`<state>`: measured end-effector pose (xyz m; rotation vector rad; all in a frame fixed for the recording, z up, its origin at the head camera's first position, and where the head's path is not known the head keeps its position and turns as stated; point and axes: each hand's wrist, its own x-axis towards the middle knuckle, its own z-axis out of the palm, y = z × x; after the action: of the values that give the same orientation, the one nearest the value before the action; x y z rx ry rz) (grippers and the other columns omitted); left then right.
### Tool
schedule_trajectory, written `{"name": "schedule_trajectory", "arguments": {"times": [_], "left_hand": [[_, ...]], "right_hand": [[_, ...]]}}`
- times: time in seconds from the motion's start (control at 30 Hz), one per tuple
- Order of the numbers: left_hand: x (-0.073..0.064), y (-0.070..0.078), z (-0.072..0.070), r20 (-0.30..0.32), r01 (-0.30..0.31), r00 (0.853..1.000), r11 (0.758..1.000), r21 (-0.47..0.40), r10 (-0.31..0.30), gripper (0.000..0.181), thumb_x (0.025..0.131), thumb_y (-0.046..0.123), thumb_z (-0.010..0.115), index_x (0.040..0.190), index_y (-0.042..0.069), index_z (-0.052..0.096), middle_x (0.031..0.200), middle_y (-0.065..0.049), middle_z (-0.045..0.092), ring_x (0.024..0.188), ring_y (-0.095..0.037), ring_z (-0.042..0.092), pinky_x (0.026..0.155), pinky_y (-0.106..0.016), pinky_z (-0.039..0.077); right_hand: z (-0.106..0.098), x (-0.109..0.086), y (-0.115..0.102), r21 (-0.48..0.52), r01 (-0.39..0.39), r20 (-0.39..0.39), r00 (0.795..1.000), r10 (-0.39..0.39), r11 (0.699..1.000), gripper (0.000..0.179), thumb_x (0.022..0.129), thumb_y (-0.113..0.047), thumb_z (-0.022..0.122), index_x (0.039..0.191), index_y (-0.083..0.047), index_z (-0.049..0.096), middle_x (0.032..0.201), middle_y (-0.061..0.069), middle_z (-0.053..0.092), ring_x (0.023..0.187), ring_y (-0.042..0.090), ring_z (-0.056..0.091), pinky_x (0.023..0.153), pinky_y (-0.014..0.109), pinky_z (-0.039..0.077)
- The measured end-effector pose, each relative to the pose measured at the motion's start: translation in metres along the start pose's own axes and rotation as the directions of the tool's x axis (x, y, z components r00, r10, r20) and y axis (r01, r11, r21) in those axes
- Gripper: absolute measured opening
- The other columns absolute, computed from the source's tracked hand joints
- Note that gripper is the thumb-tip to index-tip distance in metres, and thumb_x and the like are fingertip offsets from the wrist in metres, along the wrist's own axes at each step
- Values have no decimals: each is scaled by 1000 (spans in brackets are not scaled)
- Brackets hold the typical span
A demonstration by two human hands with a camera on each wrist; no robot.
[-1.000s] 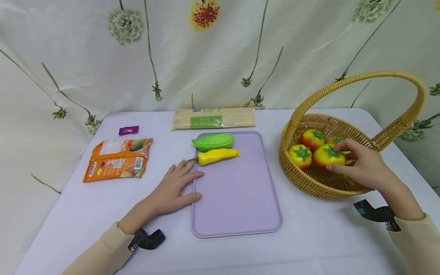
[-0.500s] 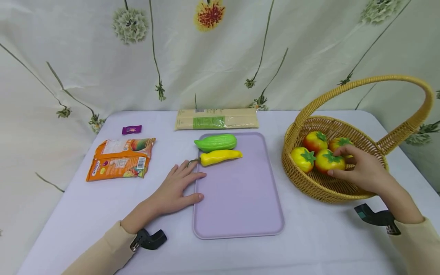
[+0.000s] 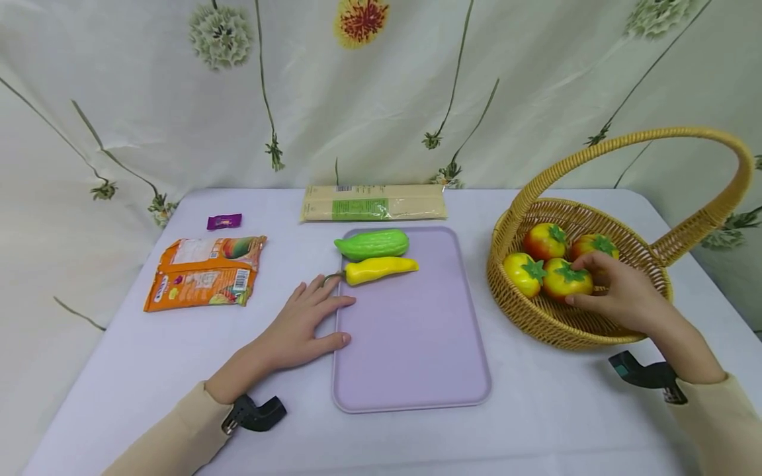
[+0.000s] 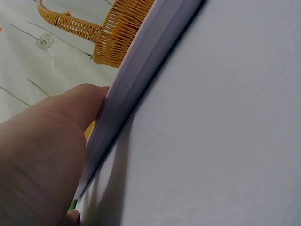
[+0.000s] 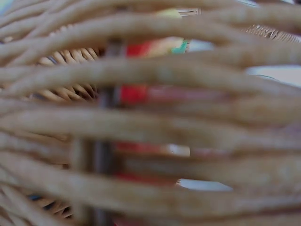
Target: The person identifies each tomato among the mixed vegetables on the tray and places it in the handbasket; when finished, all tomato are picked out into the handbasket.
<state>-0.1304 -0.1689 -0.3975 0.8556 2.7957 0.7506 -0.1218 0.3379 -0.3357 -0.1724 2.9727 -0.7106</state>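
Note:
My right hand reaches into the wicker basket, thumb and fingers around the right side of a yellow-red toy tomato with a green star-shaped top. Several such tomatoes lie together there. In the right wrist view, blurred wicker hides most of the hand's work. My left hand lies with fingers spread over the left edge of the lilac tray. Its fingertips are beside the stem of a yellow pepper. A green bitter melon lies behind the pepper, also on the tray.
An orange snack packet and a small purple wrapped candy lie on the left of the table. Behind the tray is a long beige packet with a green label. The basket's tall handle arches over the right side.
The tomato at my right hand has come down lower into the basket, showing more of the one behind it. My left hand stays put. The head view shifts slightly.

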Motion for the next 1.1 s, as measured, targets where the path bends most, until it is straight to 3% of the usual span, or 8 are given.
{"name": "schedule_trajectory", "arguments": {"times": [0.27, 0.5, 0.73, 1.1], "left_hand": [[1, 0, 0, -3, 4, 1000, 1000, 8, -4, 60, 91, 45, 69, 145, 21, 58, 167, -17, 32, 156, -48, 18, 123, -72, 8], [2, 0, 1, -6, 3, 1000, 1000, 7, -3, 60, 91, 45, 68, 144, 21, 58, 167, -17, 32, 156, -48, 18, 123, -73, 8], [2, 1, 0, -5, 11, 1000, 1000, 5, -11, 60, 91, 45, 69, 144, 20, 58, 167, -17, 32, 156, -48, 19, 123, -72, 8], [0, 1, 2, -10, 16, 1000, 1000, 2, -16, 58, 91, 45, 69, 143, 21, 59, 166, -17, 33, 156, -48, 20, 123, -72, 9]], "right_hand": [[1, 2, 2, 11, 19, 18, 1000, -19, 1000, 58, 87, -17, 81, 129, 4, 48, 130, 37, 54, 117, 61, 56, 96, 70, 49], [-1, 1, 1, 30, -3, -13, 1000, 3, 1000, 56, 90, -22, 78, 129, 3, 48, 134, 37, 53, 120, 63, 55, 95, 69, 51], [0, -1, 1, 25, -26, -60, 998, 28, 999, 50, 95, -28, 72, 128, 2, 50, 131, 38, 56, 118, 62, 57, 92, 70, 51], [5, -4, -3, -8, -40, -53, 998, 40, 999, 48, 97, -31, 70, 128, 2, 53, 125, 37, 62, 117, 56, 58, 93, 68, 51]]}}
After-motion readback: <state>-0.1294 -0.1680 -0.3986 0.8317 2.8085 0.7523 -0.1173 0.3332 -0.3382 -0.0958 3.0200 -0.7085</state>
